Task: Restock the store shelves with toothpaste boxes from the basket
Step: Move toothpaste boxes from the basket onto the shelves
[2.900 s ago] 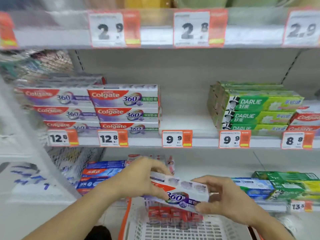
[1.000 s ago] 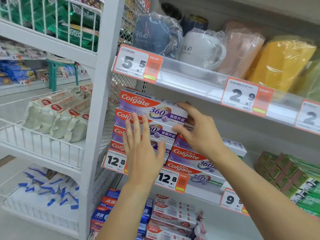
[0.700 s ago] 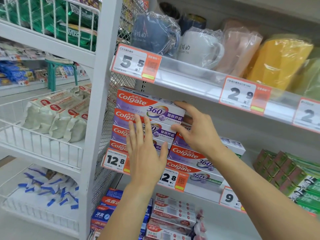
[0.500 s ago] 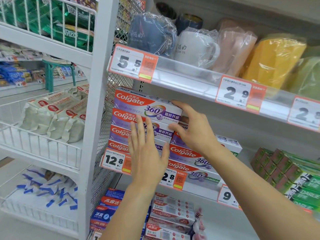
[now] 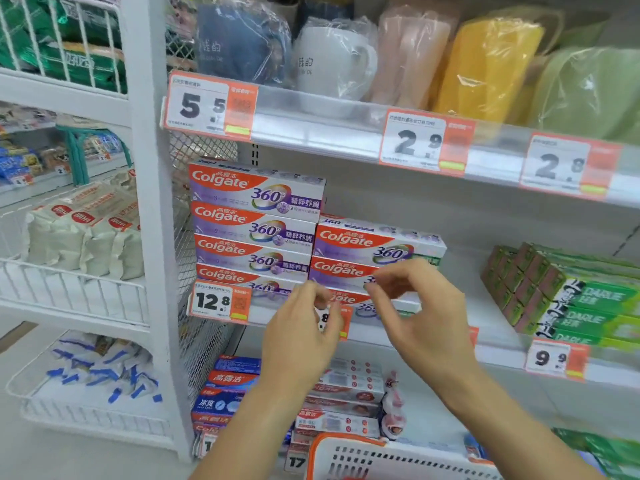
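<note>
Fingers (image 5: 375, 284) curled, empty, just before Colgate boxes (image 5: 256, 223); basket (image 5: 349, 455) below.

Bright, even store light, apparently from overhead, leaves only faint shadows under the shelf (image 5: 346, 131). Glare streaks the plastic-wrapped mugs (image 5: 332, 60). Both hands are motion-blurred, price tags (image 5: 426, 142) soft, and wide-angle distortion bends the frame edges.

A shop aisle: white shelving (image 5: 346, 133) carries orange-and-white price tags (image 5: 211, 105) along its edges, stacked Colgate toothpaste boxes (image 5: 256, 192) fill the centre, green Darlie boxes (image 5: 588, 299) sit at right, wrapped mugs (image 5: 332, 60) line the upper shelf, and a shopping basket (image 5: 381, 459) shows at the bottom.
</note>
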The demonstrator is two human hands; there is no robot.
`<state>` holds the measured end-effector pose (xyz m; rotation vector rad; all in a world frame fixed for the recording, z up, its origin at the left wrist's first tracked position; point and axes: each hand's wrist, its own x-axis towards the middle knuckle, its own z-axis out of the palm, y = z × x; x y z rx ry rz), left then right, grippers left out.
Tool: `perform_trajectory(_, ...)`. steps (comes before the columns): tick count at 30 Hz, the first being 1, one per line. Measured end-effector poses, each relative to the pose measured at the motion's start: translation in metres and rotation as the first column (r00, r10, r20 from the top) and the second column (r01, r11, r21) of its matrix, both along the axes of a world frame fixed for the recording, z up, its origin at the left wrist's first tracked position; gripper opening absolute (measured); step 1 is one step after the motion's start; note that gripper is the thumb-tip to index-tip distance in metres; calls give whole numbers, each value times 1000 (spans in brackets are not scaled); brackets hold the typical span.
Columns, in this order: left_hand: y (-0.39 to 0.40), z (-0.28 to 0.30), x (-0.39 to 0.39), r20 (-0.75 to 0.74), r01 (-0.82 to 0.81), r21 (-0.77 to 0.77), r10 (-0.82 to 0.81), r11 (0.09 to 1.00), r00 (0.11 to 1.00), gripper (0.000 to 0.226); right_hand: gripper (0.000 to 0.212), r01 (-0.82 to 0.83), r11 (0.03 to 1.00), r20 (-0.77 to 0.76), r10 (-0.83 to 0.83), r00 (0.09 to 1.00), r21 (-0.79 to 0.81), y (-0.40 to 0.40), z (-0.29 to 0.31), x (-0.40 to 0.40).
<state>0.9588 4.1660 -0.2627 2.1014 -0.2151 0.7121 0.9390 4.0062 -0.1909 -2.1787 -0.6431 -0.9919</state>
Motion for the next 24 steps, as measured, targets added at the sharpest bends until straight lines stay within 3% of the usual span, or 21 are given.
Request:
perform_trajectory(3,-12,-34,-12,-190,187,191,-151,963,970,7,16,13,995,-296,18,955,102,-37,-49,-31)
perform_trajectory(6,-44,-84,-37,-356,384,283,-275,879,893,11,14,133,970,-657,33,753,201,-80,-120,-52)
perform_trajectory(8,-72,-128,-63,-537,502,192,-338,843,773,23,13,232,955,-775,-5,632,183,-113,-178,-61)
perform_trajectory(10,-95,-179,-85,-684,561,116,-343,820,644,41,12,317,936,-842,-45,538,152,-143,-229,-72)
perform_trajectory(15,-120,-262,-100,-797,554,216,-183,804,576,44,28,416,909,-948,-108,300,28,-198,-321,-82)
perform_trajectory(18,-129,-293,-90,-751,497,370,-62,785,657,63,43,465,885,-954,-167,248,-34,-217,-361,-79)
perform_trajectory(20,-134,-310,-83,-722,436,443,23,783,691,77,61,413,910,-965,-135,226,-31,-221,-379,-82)
perform_trajectory(24,-143,-331,-68,-747,471,486,71,736,661,83,72,279,960,-962,-99,256,-25,-219,-408,-84)
